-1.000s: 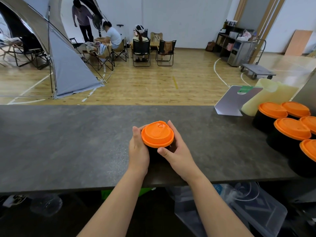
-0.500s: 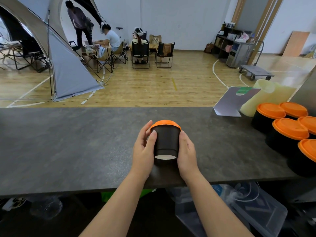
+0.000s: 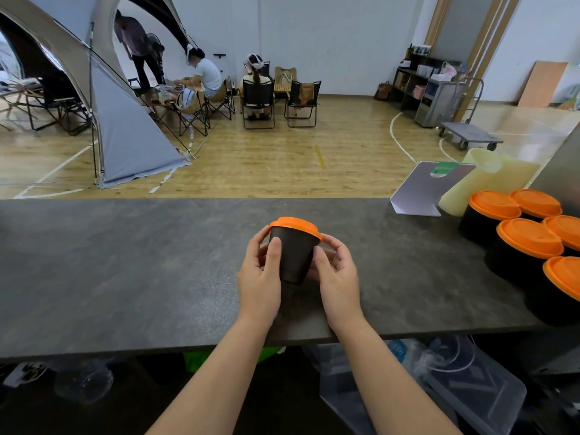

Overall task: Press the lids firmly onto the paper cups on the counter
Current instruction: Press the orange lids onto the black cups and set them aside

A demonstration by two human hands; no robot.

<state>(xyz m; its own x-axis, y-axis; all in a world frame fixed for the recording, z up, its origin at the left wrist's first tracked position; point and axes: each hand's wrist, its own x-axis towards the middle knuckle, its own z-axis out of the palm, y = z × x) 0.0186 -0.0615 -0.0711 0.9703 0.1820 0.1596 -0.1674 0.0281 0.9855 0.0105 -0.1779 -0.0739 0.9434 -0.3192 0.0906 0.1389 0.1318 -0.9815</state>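
A black paper cup (image 3: 293, 259) with an orange lid (image 3: 295, 227) is at the middle of the dark counter (image 3: 125, 262), tilted with its top leaning away from me. My left hand (image 3: 260, 277) holds its left side, thumb on the cup wall and fingers curled behind. My right hand (image 3: 337, 277) holds its right side, fingertips near the lid's rim. Whether the cup's base touches the counter is hidden by my hands.
Several black cups with orange lids (image 3: 530, 238) stand in a group at the counter's right end. Behind them are a pale yellow sleeve of cups (image 3: 483, 180) and a grey card stand (image 3: 420, 189). Bins and clear plastic lie below the counter's near edge.
A second ago the cup stood upright with its lid facing me; both hands then tipped it away, showing its base, and now it has come part-way back towards upright.
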